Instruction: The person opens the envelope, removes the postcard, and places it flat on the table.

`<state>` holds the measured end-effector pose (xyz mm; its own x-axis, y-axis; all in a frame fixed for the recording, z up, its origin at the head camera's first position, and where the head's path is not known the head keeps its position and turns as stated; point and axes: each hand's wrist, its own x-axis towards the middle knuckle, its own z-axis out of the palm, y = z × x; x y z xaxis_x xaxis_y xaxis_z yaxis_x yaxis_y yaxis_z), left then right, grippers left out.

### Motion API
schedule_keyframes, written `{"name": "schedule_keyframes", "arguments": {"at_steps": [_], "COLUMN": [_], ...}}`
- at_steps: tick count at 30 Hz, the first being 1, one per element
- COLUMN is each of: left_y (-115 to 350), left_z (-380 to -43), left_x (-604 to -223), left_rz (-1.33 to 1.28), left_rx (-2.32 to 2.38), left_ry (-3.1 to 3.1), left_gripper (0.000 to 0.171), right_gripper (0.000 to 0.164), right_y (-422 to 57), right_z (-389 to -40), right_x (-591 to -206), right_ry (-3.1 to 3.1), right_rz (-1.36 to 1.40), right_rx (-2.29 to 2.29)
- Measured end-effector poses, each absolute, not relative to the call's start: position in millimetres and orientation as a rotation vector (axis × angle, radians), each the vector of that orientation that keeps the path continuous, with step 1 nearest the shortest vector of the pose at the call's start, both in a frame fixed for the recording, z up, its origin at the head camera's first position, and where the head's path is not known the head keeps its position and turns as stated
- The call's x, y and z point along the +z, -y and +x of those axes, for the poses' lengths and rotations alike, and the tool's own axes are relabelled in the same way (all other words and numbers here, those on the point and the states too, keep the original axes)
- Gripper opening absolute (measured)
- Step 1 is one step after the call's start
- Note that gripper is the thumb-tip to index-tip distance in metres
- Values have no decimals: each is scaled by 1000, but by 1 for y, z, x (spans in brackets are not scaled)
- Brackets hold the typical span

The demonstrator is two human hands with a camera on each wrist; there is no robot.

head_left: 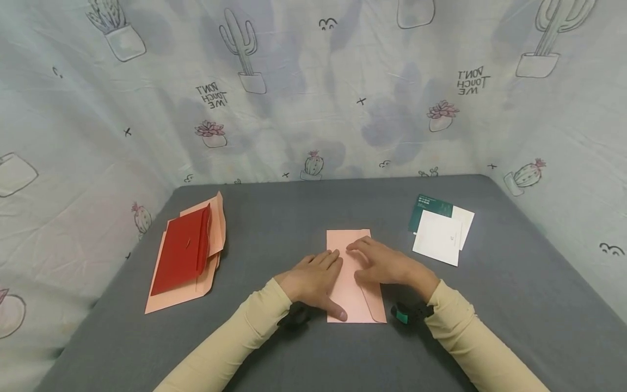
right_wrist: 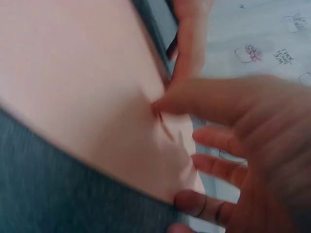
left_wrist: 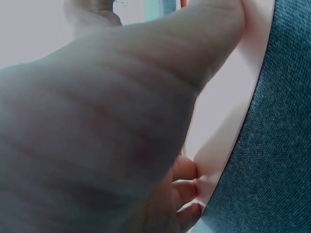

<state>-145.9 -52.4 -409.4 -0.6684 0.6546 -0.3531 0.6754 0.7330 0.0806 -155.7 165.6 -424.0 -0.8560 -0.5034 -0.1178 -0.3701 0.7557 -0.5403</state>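
A pink paper envelope (head_left: 351, 294) lies upright in the head view on the grey table, its long flap on the right side. My left hand (head_left: 315, 280) rests on its left edge, fingers straight and thumb spread toward the near end. My right hand (head_left: 384, 264) is over the upper right part, fingers loosely bent. In the right wrist view, the right thumb (right_wrist: 170, 103) touches the pink paper (right_wrist: 73, 73) by the flap line, with other fingertips at its edge. The left wrist view is mostly filled by the left palm (left_wrist: 97, 111), with fingertips against the envelope (left_wrist: 221, 111).
At the left, a red envelope (head_left: 178, 253) lies on top of several pink envelopes (head_left: 183, 296). White cards (head_left: 437, 237) overlap a dark green card (head_left: 433, 203) at the right. A patterned curtain (head_left: 294, 109) surrounds the far side of the grey table (head_left: 274, 218).
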Motion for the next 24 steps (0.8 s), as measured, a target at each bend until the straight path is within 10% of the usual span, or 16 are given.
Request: {"name": "schedule_keyframes", "arguments": {"at_steps": [10, 24], "left_y": [54, 53], "left_z": [-144, -144], "left_x": [-409, -410], "left_rz": [1011, 1015], "left_rx": [-59, -36], "left_ry": [-2592, -2591], "left_gripper": [120, 119], "right_gripper": [75, 51], "right_y": [-164, -170], "right_z": [-153, -155], "right_x": [-423, -416], "right_ry": [-2621, -2621], "right_rz": [-636, -732], "right_rx": [-818, -861]}}
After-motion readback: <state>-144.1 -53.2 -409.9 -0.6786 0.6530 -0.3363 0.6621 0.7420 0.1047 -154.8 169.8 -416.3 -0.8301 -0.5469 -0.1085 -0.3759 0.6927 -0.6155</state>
